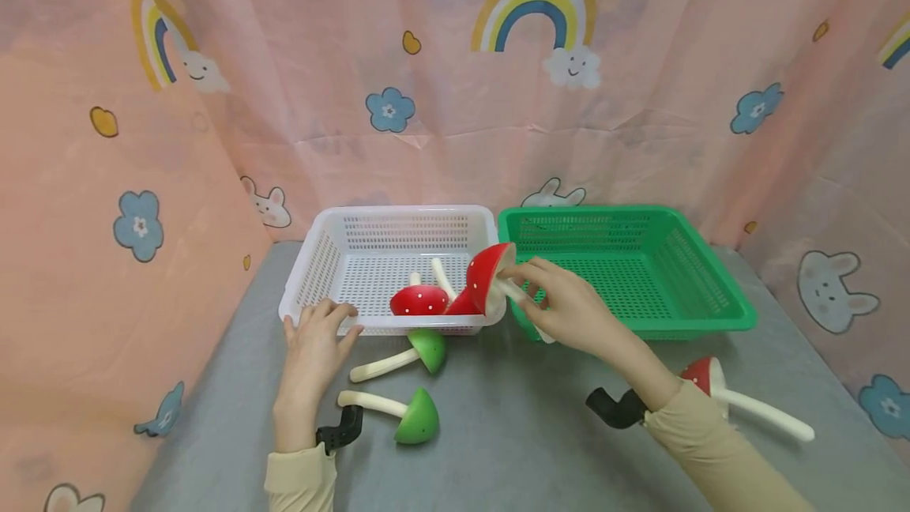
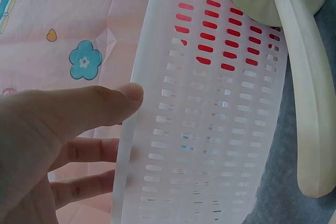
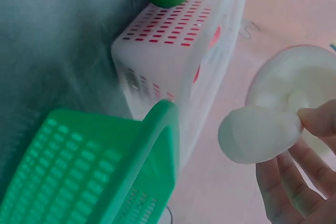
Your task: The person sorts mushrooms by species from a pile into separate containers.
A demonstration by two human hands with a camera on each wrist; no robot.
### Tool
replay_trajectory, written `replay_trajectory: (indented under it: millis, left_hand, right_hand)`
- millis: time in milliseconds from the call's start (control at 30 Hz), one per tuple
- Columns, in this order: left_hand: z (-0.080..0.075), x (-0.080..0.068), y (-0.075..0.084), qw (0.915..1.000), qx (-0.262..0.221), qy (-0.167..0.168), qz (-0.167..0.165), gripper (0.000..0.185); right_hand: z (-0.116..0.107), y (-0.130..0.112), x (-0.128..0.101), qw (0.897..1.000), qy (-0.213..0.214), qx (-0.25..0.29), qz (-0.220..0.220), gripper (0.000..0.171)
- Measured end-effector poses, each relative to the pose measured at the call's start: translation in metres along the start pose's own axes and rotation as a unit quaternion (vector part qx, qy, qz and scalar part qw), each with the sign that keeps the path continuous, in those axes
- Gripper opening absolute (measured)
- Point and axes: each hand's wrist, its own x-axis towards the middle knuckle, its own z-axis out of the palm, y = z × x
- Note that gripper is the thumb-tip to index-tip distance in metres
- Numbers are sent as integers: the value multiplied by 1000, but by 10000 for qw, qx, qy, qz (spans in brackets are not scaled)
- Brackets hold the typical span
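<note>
My right hand (image 1: 524,281) pinches the cream stem of a red white-dotted mushroom (image 1: 486,275) and holds it tilted over the right front corner of the white basket (image 1: 405,213). In the right wrist view my fingertips (image 3: 315,121) close round the stem end (image 3: 260,135), under the cap's pale underside (image 3: 299,77). My left hand (image 1: 320,322) grips the white basket's front left rim, with the thumb (image 2: 100,103) outside the wall (image 2: 210,129) and the fingers inside. Red mushrooms (image 1: 419,301) lie inside that basket.
A green basket (image 1: 590,212) stands right of the white one, touching it. Two green mushrooms (image 1: 429,348) (image 1: 419,417) lie on the grey table in front of the white basket. Another red mushroom (image 1: 704,376) lies by my right forearm. Pink patterned cloth walls surround the table.
</note>
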Motion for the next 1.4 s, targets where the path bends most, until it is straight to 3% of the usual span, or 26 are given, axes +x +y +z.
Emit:
replay_trajectory:
  millis: [333, 633, 967, 1400]
  left_hand:
    - [-1, 0, -1, 9999, 26, 96, 48, 21]
    - [0, -2, -2, 9999, 85, 127, 56, 20]
    - [1, -1, -4, 9998, 75, 148, 79, 20]
    - [0, 0, -2, 9999, 76, 128, 37, 17]
  right_hand:
    - [19, -7, 54, 9995, -276, 156, -86, 38]
    - [34, -9, 88, 9976, -574, 300, 252, 38]
    - [57, 8, 125, 9930, -836, 299, 774, 38]
    - [83, 20, 152, 9855, -1337, 63, 1043, 37]
